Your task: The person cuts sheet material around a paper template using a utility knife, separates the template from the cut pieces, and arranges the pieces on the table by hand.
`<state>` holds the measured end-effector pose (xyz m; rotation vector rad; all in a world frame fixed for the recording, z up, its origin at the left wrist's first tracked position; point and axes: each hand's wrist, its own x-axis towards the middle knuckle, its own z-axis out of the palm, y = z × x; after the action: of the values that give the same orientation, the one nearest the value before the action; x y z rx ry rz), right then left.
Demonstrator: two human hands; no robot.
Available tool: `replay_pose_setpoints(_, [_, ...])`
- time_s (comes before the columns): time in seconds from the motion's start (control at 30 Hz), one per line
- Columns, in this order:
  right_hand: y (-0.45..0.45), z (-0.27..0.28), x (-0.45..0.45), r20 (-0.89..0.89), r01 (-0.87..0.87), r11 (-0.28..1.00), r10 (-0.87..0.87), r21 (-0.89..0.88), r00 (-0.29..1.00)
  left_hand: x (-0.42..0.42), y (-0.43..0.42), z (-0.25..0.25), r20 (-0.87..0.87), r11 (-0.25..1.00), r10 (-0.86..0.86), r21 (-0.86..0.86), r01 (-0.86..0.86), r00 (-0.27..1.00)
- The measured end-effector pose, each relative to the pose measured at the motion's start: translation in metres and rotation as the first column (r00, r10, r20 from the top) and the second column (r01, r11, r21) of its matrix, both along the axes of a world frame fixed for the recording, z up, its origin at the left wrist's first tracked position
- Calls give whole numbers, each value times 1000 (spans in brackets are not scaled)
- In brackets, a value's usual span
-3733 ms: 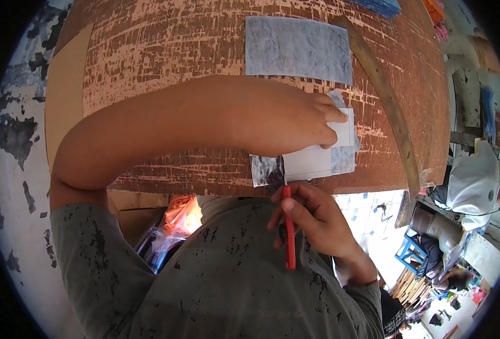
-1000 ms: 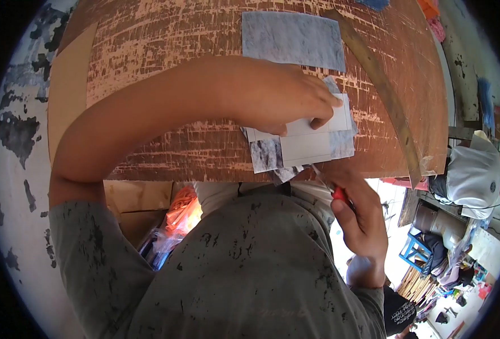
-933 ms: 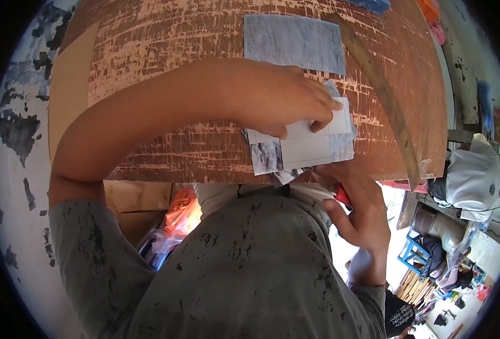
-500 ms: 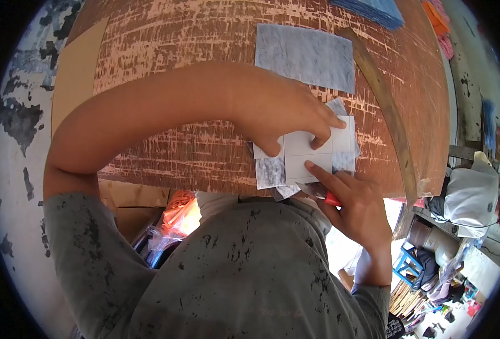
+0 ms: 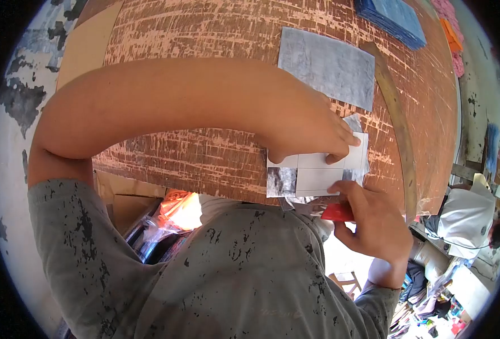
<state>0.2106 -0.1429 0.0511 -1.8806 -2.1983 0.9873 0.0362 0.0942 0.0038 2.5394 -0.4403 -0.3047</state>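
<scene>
My left hand [image 5: 312, 133] lies with fingers apart, their tips resting on a white ruled card [image 5: 319, 179]. Beneath the card, pieces of grey marbled sheet [image 5: 281, 182] stick out on several sides, near the table's front edge. A red-handled cutter [image 5: 338, 213] is in my right hand [image 5: 374, 217], at the card's near right corner; one fingertip of that hand touches the card's edge. The cutter's blade is blurred. Beyond my left hand lies a larger grey marbled sheet [image 5: 328, 66].
A long worn wooden strip [image 5: 398, 127] lies right of the sheets on the scratched table [image 5: 204, 164]. A blue stack [image 5: 392, 21] is at the far right, brown cardboard [image 5: 89, 48] at the left. Orange plastic [image 5: 179, 210] is below the front edge.
The view has shifted, so the table items appear farther right. My right hand has moved from below the edge up to the card, the red cutter still in it. My left hand keeps pressing the card.
</scene>
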Motion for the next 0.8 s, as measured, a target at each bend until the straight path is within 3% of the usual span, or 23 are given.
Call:
replay_pose_setpoints(0.1, [9, 12, 3, 2, -51, 996, 51, -73, 999, -3, 0, -5, 75, 1000, -8, -8, 9, 997])
replay_pose_setpoints(0.17, [19, 20, 1, 90, -225, 964, 214, 138, 973, -5, 1, -9, 154, 1000, -20, -13, 22, 988])
replay_pose_setpoints(0.2, [25, 20, -1, 88, -230, 963, 219, 138, 972, -6, 2, -11, 194, 1000, -24, -12, 26, 981])
replay_pose_setpoints(0.27, [35, 18, -5, 176, -306, 884, 258, 355, 950, -8, 1, -15, 266, 999, -30, -5, 32, 963])
replay_pose_setpoints(0.37, [41, 13, -10, 251, -318, 858, 231, 403, 940, -8, 1, -19, 336, 1000, -28, 3, 28, 942])
replay_pose_setpoints(0.47, [40, 9, -11, 252, -341, 862, 259, 376, 933, -11, 0, -15, 231, 998, -35, 50, 24, 972])
replay_pose_setpoints(0.57, [39, 6, -12, 250, -345, 858, 264, 380, 932, -10, 1, -26, 421, 998, 17, -57, 8, 907])
replay_pose_setpoints(0.67, [39, 2, -12, 245, -358, 845, 279, 397, 929, -4, 1, -22, 241, 995, -30, -89, 53, 970])
replay_pose_setpoints(0.8, [39, 0, -14, 247, -344, 841, 260, 417, 934, -4, -1, -25, 283, 996, -4, -81, 28, 959])
